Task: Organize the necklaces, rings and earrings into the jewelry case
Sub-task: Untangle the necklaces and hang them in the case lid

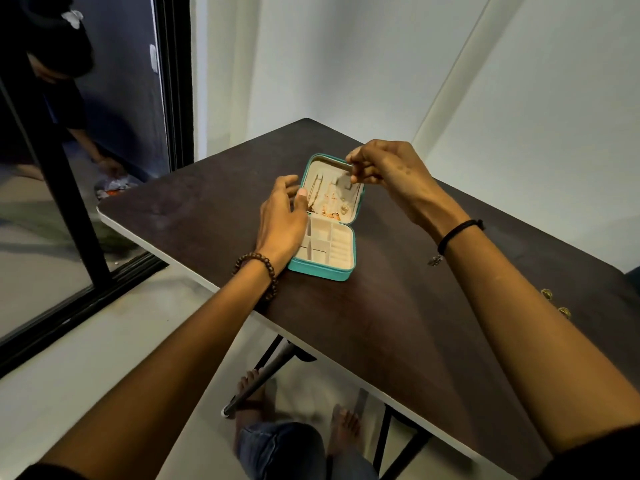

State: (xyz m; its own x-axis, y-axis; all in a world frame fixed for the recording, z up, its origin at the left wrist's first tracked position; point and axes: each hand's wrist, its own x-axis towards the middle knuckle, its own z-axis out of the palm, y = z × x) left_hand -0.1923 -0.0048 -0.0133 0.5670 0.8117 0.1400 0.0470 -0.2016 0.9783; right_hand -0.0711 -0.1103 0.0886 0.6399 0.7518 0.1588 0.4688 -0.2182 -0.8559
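**Teal case open, fingers pinched above the lid**

Teal jewelry case (pixel 323 268) lay open on the dark tabletop (pixel 398 306), gold necklaces (pixel 320 195) inside its lid. Right hand (pixel 388 171) hovered over the lid, fingertips pinched on something too small to tell. Left hand (pixel 282 220) rested loosely open against the case's edge. White walls stood behind.

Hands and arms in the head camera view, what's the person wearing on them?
Both forearms are bare, with only a dark sleeve edge showing at the bottom corners. The left hand has a bracelet of round brown beads at its wrist. The right hand has a thin black cord bracelet with a small metal charm hanging from it. No rings visible.
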